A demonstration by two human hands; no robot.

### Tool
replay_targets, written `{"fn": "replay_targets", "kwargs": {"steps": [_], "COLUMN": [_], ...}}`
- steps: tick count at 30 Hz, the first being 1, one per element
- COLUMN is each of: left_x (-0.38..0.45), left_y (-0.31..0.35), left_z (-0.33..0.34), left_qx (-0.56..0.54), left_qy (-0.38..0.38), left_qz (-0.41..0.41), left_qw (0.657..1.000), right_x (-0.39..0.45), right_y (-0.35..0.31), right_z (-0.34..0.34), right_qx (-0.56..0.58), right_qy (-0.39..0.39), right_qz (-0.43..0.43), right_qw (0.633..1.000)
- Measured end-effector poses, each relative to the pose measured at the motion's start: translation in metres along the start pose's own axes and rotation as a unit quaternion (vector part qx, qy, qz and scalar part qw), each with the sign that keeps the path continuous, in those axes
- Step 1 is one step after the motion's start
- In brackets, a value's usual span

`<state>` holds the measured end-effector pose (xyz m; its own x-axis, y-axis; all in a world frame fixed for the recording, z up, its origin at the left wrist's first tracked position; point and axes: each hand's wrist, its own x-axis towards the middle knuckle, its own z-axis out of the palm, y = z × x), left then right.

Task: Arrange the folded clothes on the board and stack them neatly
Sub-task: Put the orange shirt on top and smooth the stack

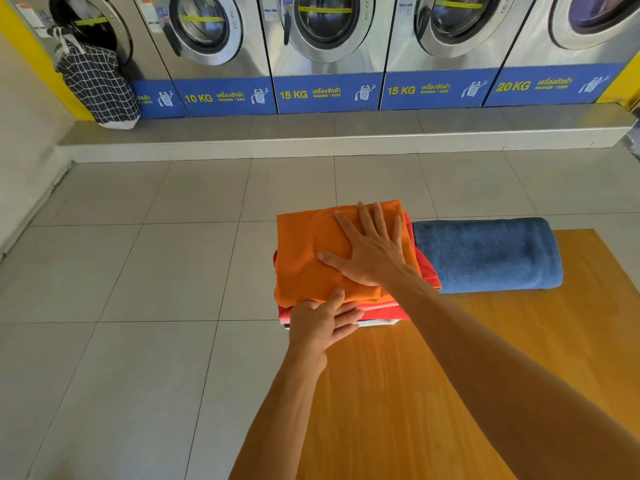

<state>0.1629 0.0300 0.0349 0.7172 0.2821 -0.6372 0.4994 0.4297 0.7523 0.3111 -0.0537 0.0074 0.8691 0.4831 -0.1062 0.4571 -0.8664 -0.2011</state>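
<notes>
A stack of folded clothes sits at the far left corner of the wooden board (433,375). An orange garment (304,258) lies on top, with red pieces (388,311) and a white layer under it. My right hand (370,251) lies flat on the orange garment, fingers spread. My left hand (322,322) is at the stack's near edge, thumb on the orange top and fingers along the red and white layers. A folded blue towel (485,254) lies on the board just right of the stack, touching it.
Grey tiled floor (138,271) surrounds the board on the left and beyond. A row of front-loading washers (325,46) stands on a raised step at the back. A checked black-and-white laundry bag (97,81) hangs by the leftmost washer.
</notes>
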Motion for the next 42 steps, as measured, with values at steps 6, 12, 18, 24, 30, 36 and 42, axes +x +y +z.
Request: {"fn": "replay_targets", "kwargs": {"steps": [6,12,18,24,30,36,42], "left_x": [-0.004,0.028,0.105,0.097,0.099,0.108,0.114], "left_y": [0.031,0.061,0.027,0.036,0.042,0.033,0.052], "left_z": [-0.024,0.004,-0.038,-0.031,0.028,0.058,0.094], "left_qx": [0.323,0.497,0.688,0.653,0.633,0.71,0.671], "left_qy": [-0.073,0.161,0.028,0.105,0.062,0.033,0.021], "left_qz": [-0.035,0.467,0.35,0.368,0.425,0.38,0.412], "left_qw": [0.943,0.713,0.635,0.654,0.644,0.592,0.617], "right_x": [-0.024,-0.053,-0.06,-0.074,-0.096,-0.114,-0.118], "right_y": [0.01,0.003,0.044,0.05,0.048,0.057,0.053], "right_z": [-0.008,0.017,0.004,-0.025,-0.032,-0.008,-0.002], "right_qx": [0.001,-0.013,-0.024,0.131,0.211,0.547,0.599], "right_qy": [0.052,0.033,0.01,0.106,0.038,0.05,0.048], "right_qz": [0.046,-0.07,0.056,0.198,0.29,0.284,0.28], "right_qw": [0.998,0.997,0.998,0.966,0.933,0.786,0.749]}}
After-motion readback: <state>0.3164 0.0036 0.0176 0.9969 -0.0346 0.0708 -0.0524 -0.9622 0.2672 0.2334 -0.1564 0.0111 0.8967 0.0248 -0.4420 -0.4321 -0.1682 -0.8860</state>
